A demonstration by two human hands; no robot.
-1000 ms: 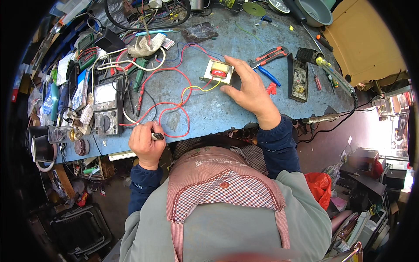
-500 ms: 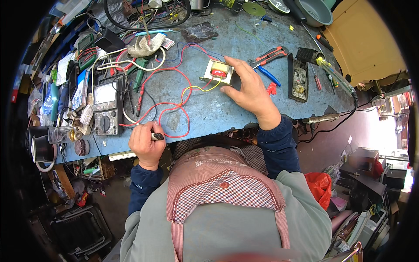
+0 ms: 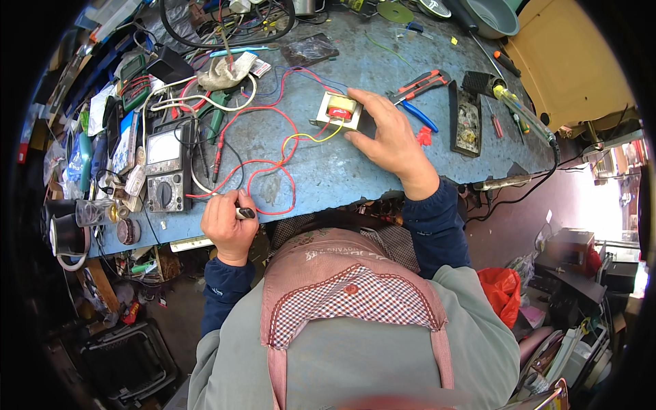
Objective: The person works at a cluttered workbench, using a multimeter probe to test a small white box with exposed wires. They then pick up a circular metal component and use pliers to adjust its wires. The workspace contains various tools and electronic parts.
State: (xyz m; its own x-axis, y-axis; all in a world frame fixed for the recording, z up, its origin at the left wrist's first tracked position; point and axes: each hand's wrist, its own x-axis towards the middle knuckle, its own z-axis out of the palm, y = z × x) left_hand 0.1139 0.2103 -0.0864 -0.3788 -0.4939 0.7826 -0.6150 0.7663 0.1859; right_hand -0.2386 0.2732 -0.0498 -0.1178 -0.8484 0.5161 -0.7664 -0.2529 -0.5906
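Note:
On the blue workbench stands a small transformer (image 3: 339, 111) with a pale metal frame and a yellow and red winding. My right hand (image 3: 393, 140) is round its right side, fingers at the far edge and thumb at the near edge. Yellow, red and blue wires run from the transformer across the bench. At the bench's front edge, my left hand (image 3: 229, 225) is closed on a small white piece with a black end (image 3: 244, 213); a white cord runs down to this hand, and most of the piece is hidden. An analog multimeter (image 3: 164, 167) lies beyond my left hand.
Red-handled cutters (image 3: 427, 80) and a blue-handled tool (image 3: 418, 116) lie right of the transformer. Farther right are a black tray (image 3: 467, 123) and a screwdriver (image 3: 497, 128). A red test probe (image 3: 218, 154) and tangled cables crowd the left. A grey bowl (image 3: 493, 19) stands far right.
The bench scene has shifted very slightly left in the picture. Both hands keep their holds, and nothing else has visibly changed.

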